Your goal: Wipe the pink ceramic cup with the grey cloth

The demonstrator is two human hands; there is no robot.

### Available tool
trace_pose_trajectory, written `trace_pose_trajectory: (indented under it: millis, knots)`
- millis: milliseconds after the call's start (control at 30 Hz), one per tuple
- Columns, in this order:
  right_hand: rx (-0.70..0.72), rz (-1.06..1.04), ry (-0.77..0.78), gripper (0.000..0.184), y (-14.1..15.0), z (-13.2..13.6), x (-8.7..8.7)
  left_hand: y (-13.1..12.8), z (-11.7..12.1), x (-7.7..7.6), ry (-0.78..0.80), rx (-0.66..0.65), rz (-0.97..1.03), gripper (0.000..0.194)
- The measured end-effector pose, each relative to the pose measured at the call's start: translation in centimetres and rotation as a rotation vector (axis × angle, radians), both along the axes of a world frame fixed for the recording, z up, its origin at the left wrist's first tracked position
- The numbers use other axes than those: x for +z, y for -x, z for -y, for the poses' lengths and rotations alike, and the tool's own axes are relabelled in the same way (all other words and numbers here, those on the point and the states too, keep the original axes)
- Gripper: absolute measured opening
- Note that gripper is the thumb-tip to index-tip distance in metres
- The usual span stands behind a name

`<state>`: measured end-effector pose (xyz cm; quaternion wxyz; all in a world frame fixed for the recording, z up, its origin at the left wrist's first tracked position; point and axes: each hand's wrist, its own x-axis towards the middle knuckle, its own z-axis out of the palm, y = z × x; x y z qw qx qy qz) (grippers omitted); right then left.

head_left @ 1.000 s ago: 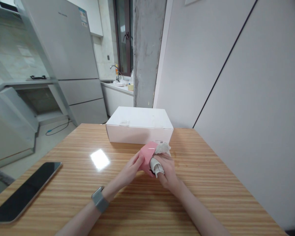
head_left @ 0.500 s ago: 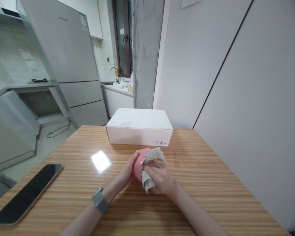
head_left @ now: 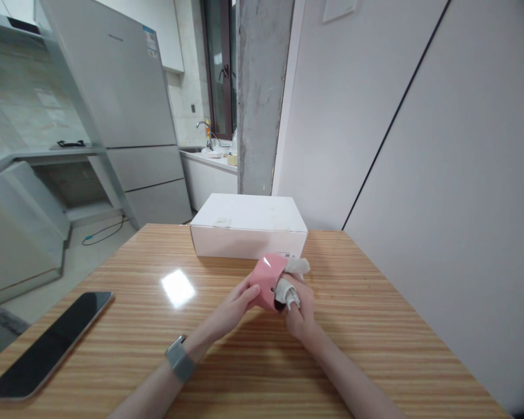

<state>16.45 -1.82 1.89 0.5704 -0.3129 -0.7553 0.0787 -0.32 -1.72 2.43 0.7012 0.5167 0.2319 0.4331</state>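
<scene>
A glossy pink hollow container (head_left: 266, 281) is tipped on its side above the table, its mouth turned to the right. There is a small dark hole near its rim, and the bit of inside that shows is dark. My left hand (head_left: 240, 298) grips it from the left, thumb on the near side and the other fingers mostly behind it. My right hand (head_left: 302, 305) is closed on a light grey cloth (head_left: 287, 293) bunched into the mouth, and one end of the cloth sticks out at the top. Some right fingertips are hidden by the cloth and container.
Just behind my hands a white cardboard box (head_left: 248, 240) stands on the striped wooden table (head_left: 353, 361). A black phone (head_left: 52, 343) lies at the left edge. Beyond are a fridge (head_left: 113, 81) and a sink counter; a pale wall (head_left: 419, 174) rises on the right.
The pink container turned its mouth toward me, leftward, half a second ago, and is now tipped right again. The cloth and right hand moved right and slightly up with it.
</scene>
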Motion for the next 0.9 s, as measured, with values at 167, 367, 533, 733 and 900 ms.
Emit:
trace_pose_trajectory:
  millis: [167,367,533,733,900]
  knots:
    - [0.011,0.008,-0.044,0.026,-0.4,-0.1,0.0,-0.7,-0.3,0.1,-0.027,0.169,-0.063,0.035]
    - [0.089,0.407,-0.266,0.032,1.0,0.9,0.5,0.3,-1.4,0.0,0.028,0.404,-0.244,0.034]
    - [0.093,0.309,-0.145,0.03,1.4,0.9,0.3,1.2,-0.9,0.5,-0.093,0.292,-0.419,0.043]
    - [0.003,0.004,0.028,0.03,0.2,-0.4,-0.9,0.8,0.3,1.4,-0.158,0.108,-0.265,0.039]
    - [-0.021,0.011,-0.066,0.033,-0.2,-0.3,-1.2,0.6,-0.1,0.8,-0.029,0.005,-0.03,0.048]
